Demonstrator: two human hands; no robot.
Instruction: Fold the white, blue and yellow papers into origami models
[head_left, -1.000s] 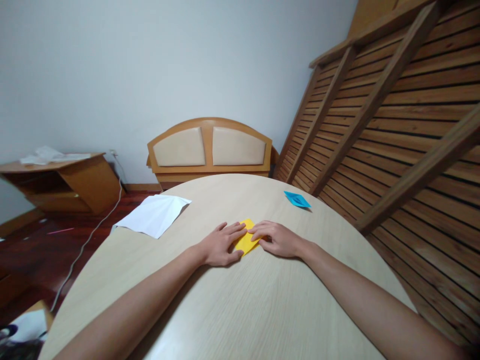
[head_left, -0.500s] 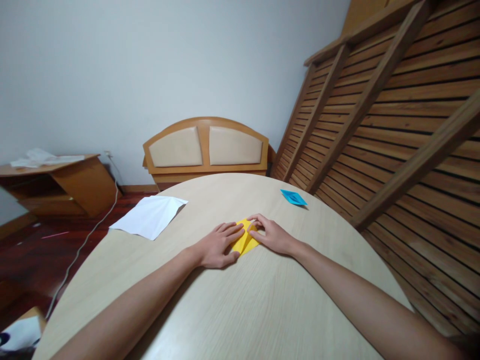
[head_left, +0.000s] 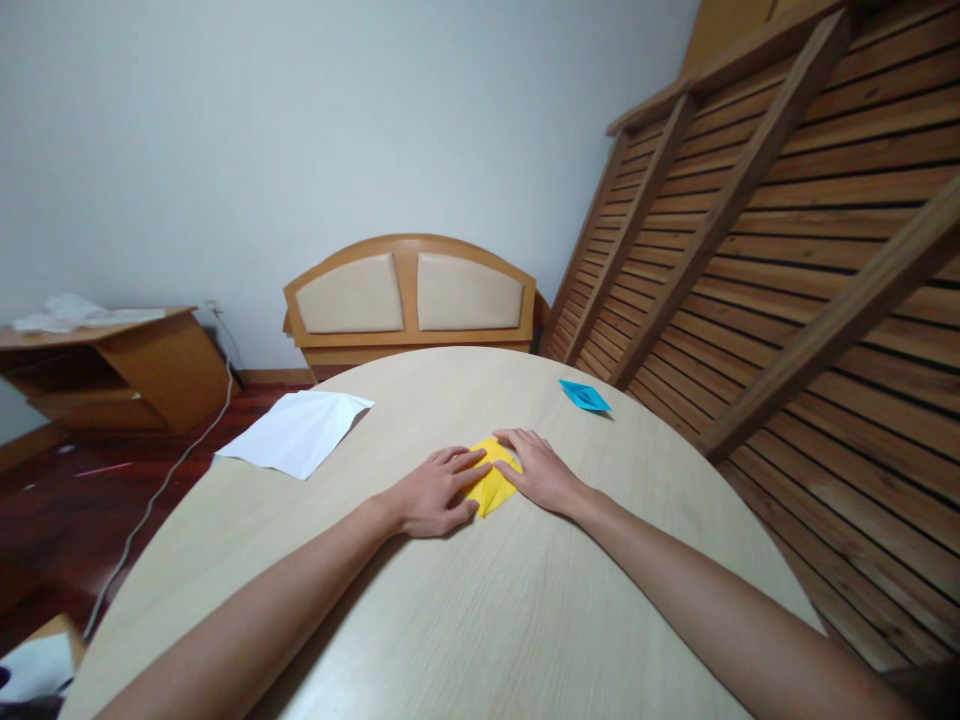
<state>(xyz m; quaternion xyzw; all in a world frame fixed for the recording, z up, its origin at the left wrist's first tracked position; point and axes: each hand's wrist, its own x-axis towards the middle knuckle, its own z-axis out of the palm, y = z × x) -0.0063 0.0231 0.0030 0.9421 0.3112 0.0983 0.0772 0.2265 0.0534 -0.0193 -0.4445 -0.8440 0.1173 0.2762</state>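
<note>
Now left hand (head_left: pixel 433 492) & right hand (head_left: pixel 541 470) flat on 1 yellow paper (head_left: pixel 491 487).

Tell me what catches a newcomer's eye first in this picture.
The bright yellow folded paper at the middle of the round table stands out, pressed flat between the left hand and right hand. Beyond it a small blue folded paper lies near the table's far right edge, and a white sheet overhangs the left edge.
</note>
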